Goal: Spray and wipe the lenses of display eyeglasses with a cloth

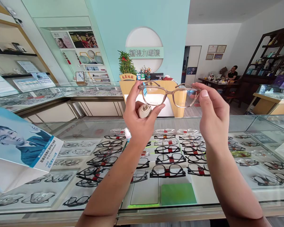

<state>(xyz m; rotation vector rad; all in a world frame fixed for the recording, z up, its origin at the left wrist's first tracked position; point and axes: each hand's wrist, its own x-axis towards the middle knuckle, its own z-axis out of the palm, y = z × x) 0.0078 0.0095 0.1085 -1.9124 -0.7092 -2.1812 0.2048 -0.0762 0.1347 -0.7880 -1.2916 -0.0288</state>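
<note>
A pair of eyeglasses (169,92) with a clear brownish frame is held up level above the glass counter, front rims nearer me than the folded-out temples. My left hand (140,124) is closed, pinching the left side of the frame by its hinge. Tucked in that same palm is a beige rolled piece (144,111), perhaps cloth; its far end is hidden. My right hand (214,118) grips the frame's right end between thumb and fingers. Below both hands, rows of black-framed glasses (168,170) lie inside the display counter.
A small white spray bottle (127,133) stands beyond my left forearm. On the left, a blue cardboard sign (16,151) rests on the glass counter (97,206). A green sheet (178,194) lies near the front. Farther back are a wooden reception desk (130,87) and a seated person (232,74).
</note>
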